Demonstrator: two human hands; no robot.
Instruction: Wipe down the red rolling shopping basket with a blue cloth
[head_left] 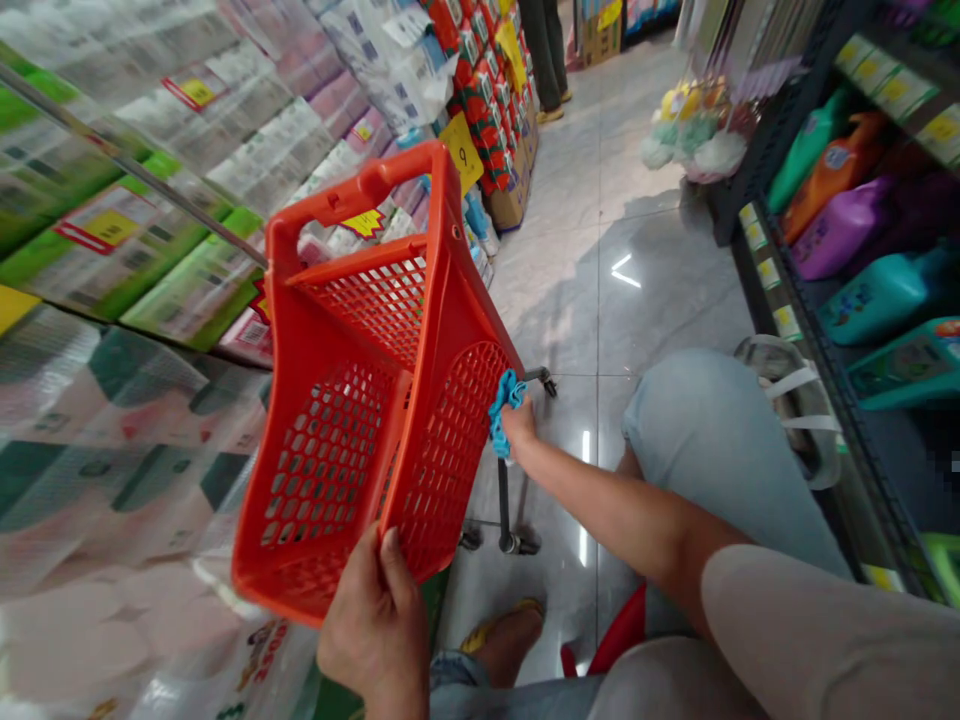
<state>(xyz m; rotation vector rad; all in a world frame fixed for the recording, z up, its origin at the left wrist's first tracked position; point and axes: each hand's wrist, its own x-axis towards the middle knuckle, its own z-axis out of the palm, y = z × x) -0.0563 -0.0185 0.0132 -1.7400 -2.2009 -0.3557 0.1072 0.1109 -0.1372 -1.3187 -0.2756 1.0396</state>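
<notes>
A red plastic shopping cart [412, 400] with perforated sides stands tilted in view before me, and its basket looks bare inside. My left hand [379, 610] is closed on the near rim, thumb on the outer side. On the cart's right side my right hand [517, 425] presses a bunched blue cloth [504, 408] against the perforated panel. The fingers of that hand are partly hidden by the cloth. Below the basket, dark legs with caster wheels [517, 543] rest on the floor.
Stacked tissue packs [187, 200] line the left side. Bottles [840, 230] fill a dark shelf [739, 200] on the right. Bath puffs [697, 130] hang at its end. Another person's legs [545, 55] show farther up the tiled aisle [667, 280]. A clear bag [795, 410] is near my knee.
</notes>
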